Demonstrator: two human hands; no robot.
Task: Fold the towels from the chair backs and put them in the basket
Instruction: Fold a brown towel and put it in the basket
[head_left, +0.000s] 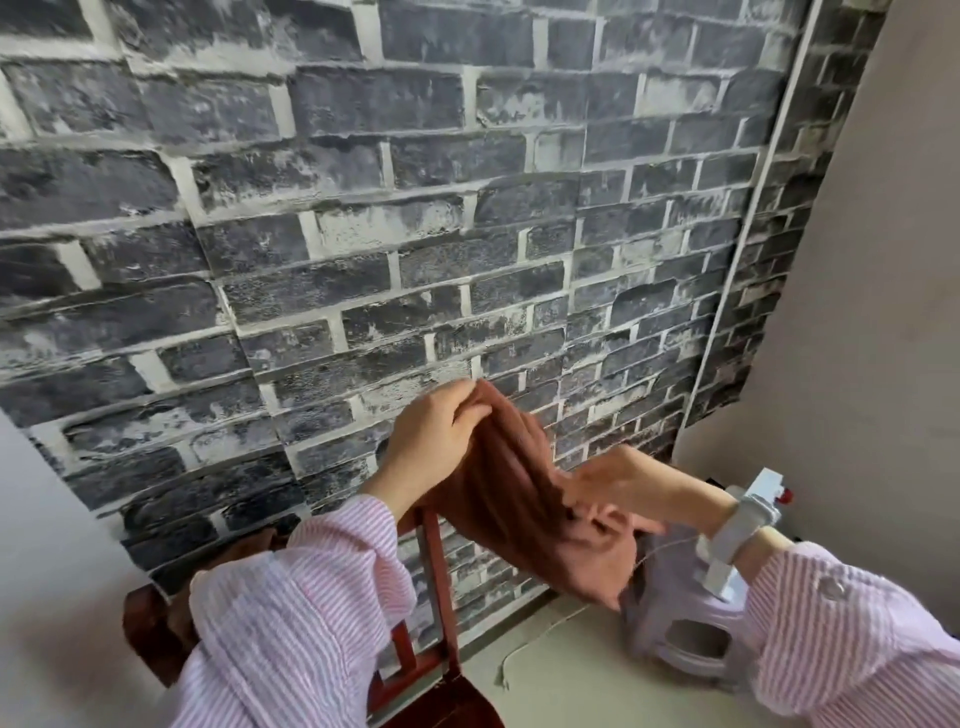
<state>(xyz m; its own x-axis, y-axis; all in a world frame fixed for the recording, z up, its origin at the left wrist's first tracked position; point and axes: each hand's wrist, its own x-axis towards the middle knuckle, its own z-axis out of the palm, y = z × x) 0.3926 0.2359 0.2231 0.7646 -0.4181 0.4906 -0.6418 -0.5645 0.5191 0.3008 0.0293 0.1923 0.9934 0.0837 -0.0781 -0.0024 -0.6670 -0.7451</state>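
Striped pink sleeves (291, 613) fill the near edge. The left hand (436, 441) pinches the rust-brown towel (519, 493) at its top corner; at 3 o'clock the right hand (618, 491) has fingers curled into its folds, above a red wooden chair (441, 587). No writing is legible.

Home room corner: brick-pattern wallpaper (363, 234), red wooden chair (441, 597), lilac plastic stool (685, 623), plain floor (561, 675).

You face a dark grey brick-pattern wall (363, 234) with pale mortar lines, its covering ending at a plain beige wall (872, 312) on your right. Below lies a pale floor (561, 670). A lilac plastic stool (685, 629) stands by the corner.
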